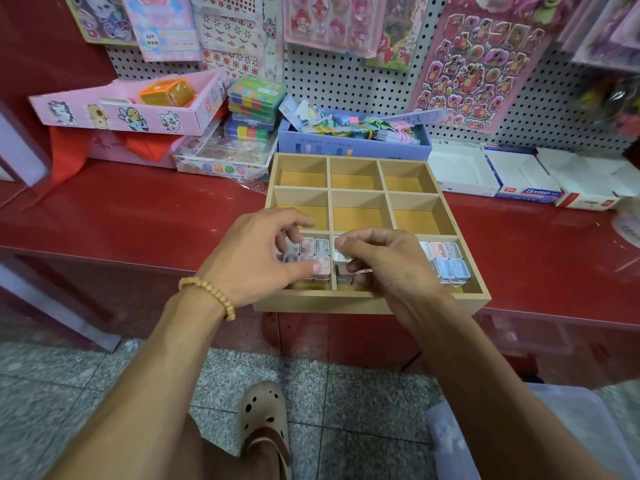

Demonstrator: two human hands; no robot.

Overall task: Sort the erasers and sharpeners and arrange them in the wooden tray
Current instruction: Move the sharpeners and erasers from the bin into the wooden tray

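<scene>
From the head camera, a square pale wooden tray with nine compartments (372,301) sat on the glossy red table (138,216), its front edge overhanging slightly toward the person. The back and middle rows looked empty; only the near row held small rectangular plastic cased pieces in pink, grey, blue and white, though whether each was an eraser or a sharpener could not be told. The left hand (256,258), with a wooden bead bracelet (211,294) at its wrist, reached over the near left compartment, fingers curled, its thumb pressing on a pink case (322,268) in the packed group there; the grip seemed to be nudging more than lifting. The right hand (384,263) hovered over the near middle compartment, its fingertips pinching a white case (341,256) above others stacked beneath. The near right compartment held a neat block of pink and blue cases (446,261), untouched. The step in hand appeared to be seating pieces in the front row. The next move likely called for lowering the white case squarely onto its stack, then letting go without tipping its neighbours.
</scene>
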